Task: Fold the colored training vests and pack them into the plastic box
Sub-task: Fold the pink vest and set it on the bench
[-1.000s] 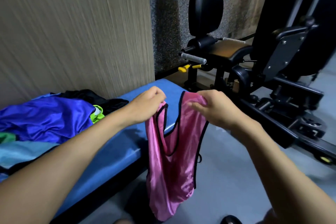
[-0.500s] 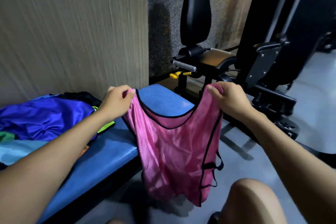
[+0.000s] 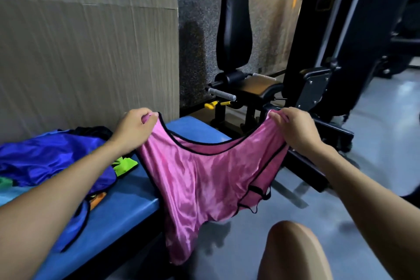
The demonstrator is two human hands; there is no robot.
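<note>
My left hand (image 3: 134, 128) has its grip curled tight around one shoulder strap of the pink vest (image 3: 200, 179), and my right hand (image 3: 293, 126) pinches the other strap the same way, fingers folded over the cloth. Between the two grips the vest is stretched wide, its black-trimmed neckline sagging in a curve, and the body of it hangs down past the near edge of the bench (image 3: 127, 207) toward the grey floor (image 3: 318, 207). Its left side lies against the bench's right end; the rest hangs off that end in the air. A black side strap (image 3: 261, 191) dangles from its right hem. Farther left on the bench, under my left forearm, lies the heap of other vests: a blue vest (image 3: 45, 161) on top, a bit of green vest (image 3: 125, 165) and orange showing just beside it. My knee (image 3: 293, 250) is below the vest's hem. Beyond the bench's far end stands a black gym machine (image 3: 238, 52).
</note>
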